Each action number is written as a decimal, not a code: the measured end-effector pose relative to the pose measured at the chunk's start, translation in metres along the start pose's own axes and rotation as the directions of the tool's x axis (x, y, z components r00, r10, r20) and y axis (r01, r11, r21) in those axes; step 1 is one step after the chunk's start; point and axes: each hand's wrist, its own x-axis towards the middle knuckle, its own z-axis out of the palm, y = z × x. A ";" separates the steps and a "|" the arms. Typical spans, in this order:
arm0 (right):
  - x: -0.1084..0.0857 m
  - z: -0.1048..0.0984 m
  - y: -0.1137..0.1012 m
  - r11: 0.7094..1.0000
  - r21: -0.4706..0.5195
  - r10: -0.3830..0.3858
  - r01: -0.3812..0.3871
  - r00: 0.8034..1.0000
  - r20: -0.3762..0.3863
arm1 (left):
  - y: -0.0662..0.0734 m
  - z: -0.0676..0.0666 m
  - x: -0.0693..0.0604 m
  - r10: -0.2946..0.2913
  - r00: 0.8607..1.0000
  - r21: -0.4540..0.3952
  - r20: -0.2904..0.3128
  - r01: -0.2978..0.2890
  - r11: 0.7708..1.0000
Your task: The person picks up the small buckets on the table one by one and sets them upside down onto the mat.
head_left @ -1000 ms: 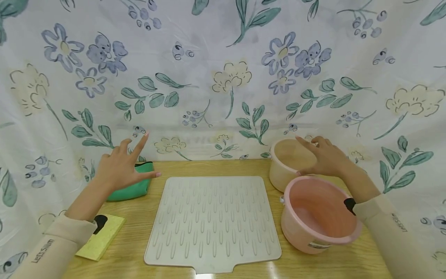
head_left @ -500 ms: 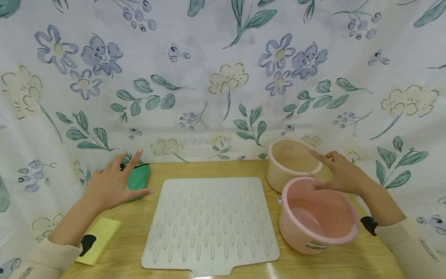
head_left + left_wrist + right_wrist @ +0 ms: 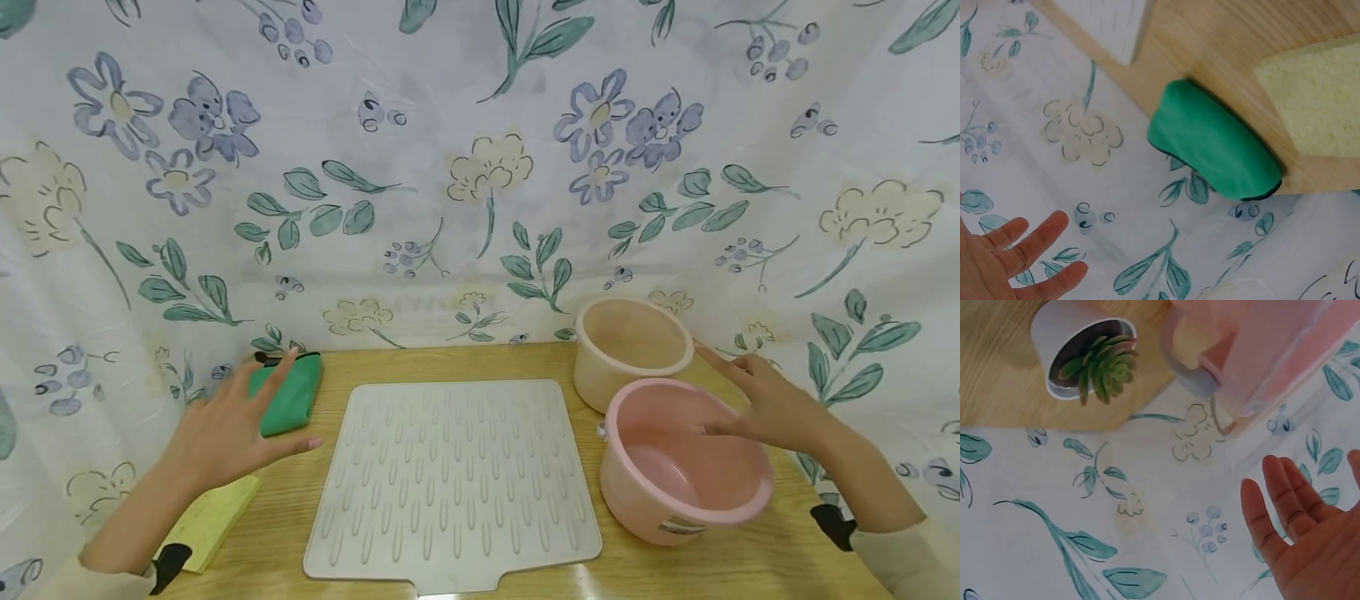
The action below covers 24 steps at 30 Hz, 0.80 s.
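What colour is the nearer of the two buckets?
The nearer bucket is pink; the head view shows it best.

A green plant sits in a white pot on the wood table, near the pink bucket, which looks blurry. Far from the plant, the right hand has its fingers out, with flowery cloth behind it.

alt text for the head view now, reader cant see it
A left hand and right hand, holding nothing, hang at opposite sides of a wooden table, the left near a green bundle and yellow block, the right near a pink bucket and cream bucket. A white ridged board lies between; behind hangs a floral curtain.
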 end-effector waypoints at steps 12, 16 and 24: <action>-0.033 0.015 0.016 0.983 0.148 0.104 -0.110 0.993 0.052 | -0.001 0.020 -0.030 -0.031 0.999 -0.060 0.035 0.033 0.998; -0.041 0.021 0.021 0.977 0.179 0.115 -0.118 0.993 0.028 | 0.001 0.027 -0.040 -0.048 0.998 -0.083 0.038 0.051 0.995; -0.058 0.035 0.029 0.960 0.219 0.170 -0.174 0.985 0.035 | 0.008 0.046 -0.056 -0.074 0.984 -0.133 0.161 0.096 0.986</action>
